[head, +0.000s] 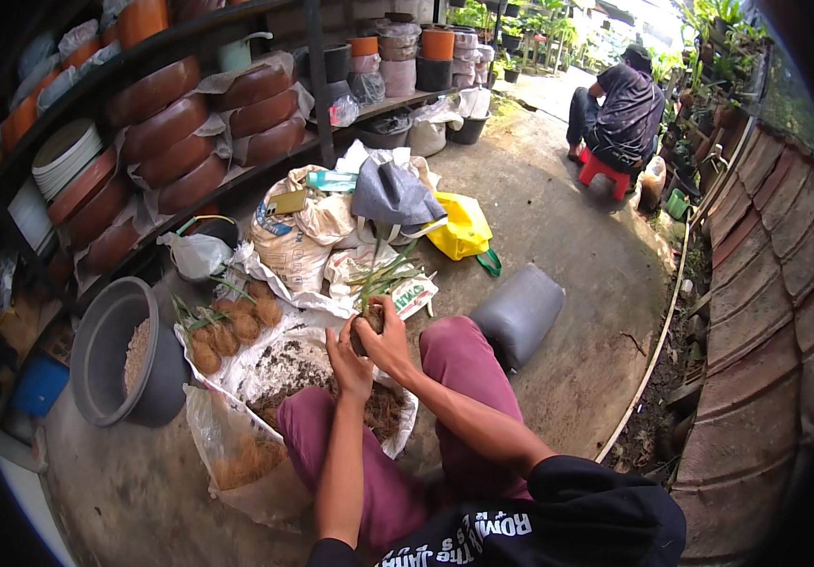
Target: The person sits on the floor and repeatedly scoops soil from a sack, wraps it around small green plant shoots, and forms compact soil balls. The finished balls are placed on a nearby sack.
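Observation:
Both my hands meet around a dark root ball with long green leaves rising from it, above an opened white woven sack strewn with dark soil. My right hand grips it from the right, fingers curled over the top. My left hand cups it from the left, fingers partly extended. To the left, several balls wrapped in brown fibre lie on the sack's edge, some with green leaves. Beyond my hands, cut or loose green leaves lie on more sacks. Brown fibre fills part of a clear plastic bag by my left knee.
A large grey tub holding pale granules stands left, beside shelves of stacked brown pots. A grey plastic jerrycan lies by my right knee. A yellow bag and a full sack lie ahead. Another person sits on a red stool.

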`<state>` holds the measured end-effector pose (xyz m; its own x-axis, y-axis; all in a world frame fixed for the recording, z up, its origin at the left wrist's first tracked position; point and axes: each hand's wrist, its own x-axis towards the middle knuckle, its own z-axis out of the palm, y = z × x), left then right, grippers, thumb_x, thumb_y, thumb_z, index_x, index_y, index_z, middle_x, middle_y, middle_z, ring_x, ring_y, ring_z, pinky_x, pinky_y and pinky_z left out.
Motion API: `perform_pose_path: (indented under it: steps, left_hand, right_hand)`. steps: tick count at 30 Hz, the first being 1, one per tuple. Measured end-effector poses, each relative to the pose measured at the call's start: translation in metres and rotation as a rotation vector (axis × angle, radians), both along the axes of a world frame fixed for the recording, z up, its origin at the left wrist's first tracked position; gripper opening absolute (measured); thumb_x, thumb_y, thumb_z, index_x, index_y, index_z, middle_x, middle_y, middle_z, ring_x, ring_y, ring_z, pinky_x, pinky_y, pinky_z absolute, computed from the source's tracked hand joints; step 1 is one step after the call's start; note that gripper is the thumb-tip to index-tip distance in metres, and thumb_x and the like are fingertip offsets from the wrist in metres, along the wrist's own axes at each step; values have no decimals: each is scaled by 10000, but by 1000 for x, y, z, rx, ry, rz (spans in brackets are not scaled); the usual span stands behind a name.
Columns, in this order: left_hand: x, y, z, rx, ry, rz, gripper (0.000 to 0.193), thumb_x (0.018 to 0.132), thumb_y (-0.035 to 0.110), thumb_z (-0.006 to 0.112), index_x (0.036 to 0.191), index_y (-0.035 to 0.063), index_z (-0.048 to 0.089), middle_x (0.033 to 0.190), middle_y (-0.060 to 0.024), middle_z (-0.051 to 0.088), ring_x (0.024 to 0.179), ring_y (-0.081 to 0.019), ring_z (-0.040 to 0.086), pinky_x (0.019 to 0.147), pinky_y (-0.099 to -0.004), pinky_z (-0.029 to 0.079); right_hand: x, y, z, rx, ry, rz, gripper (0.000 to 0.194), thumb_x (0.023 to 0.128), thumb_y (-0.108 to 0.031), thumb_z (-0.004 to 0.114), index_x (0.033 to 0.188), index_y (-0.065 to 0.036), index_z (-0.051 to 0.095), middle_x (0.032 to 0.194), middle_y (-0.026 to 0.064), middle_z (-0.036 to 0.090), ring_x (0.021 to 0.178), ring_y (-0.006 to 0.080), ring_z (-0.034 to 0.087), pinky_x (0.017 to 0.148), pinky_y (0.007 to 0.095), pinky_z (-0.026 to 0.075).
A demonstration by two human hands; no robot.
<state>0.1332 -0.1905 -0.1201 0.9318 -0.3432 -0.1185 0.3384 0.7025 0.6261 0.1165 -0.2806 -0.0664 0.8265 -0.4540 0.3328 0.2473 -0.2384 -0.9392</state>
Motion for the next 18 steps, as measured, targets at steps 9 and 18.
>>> perform_pose_path:
  steps: [9,18]
  left_hand:
    - [8,20,-26,-365,61,-60,769,928,657,322,1407,67,444,1357,-154,523,1273,-350,483,1121,-512,307]
    - [4,51,-22,-342,80,-25,736,923,632,393,1399,75,460,1370,-129,521,1275,-310,485,1106,-478,343]
  right_hand:
    - [-7,48,-7,-395,254,64,634,766,-447,707,1179,-5,514,1066,240,623,1008,408,607,907,494,438]
    - [0,86,-19,-380,185,11,421,802,-316,616,1083,-9,552,1079,237,590,1062,433,549,942,538,397]
